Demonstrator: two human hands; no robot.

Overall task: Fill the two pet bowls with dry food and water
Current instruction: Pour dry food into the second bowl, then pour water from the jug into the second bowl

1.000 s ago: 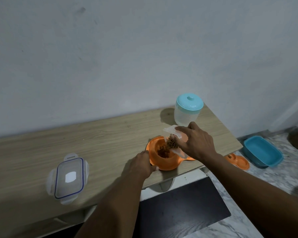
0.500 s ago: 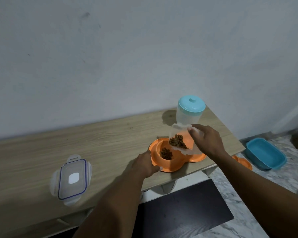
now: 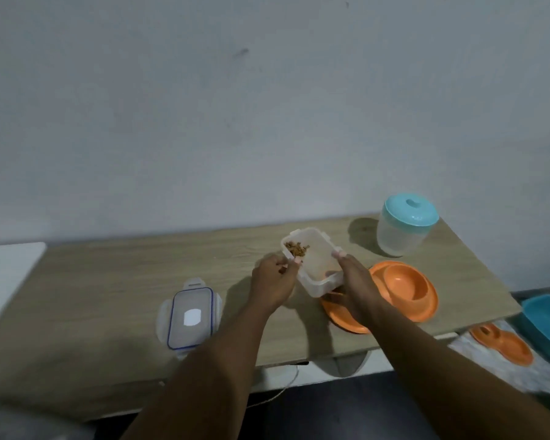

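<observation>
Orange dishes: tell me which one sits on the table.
The double bowl beside the right hand sits on the table; the other orange dish lies on the floor.

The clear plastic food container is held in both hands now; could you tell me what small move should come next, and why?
Probably carry the clear plastic food container left and set it on the wooden table beside its clear blue-rimmed lid. Both the left hand and right hand hold it clear of the orange double pet bowl, whose visible right well looks empty, so water comes next.
</observation>
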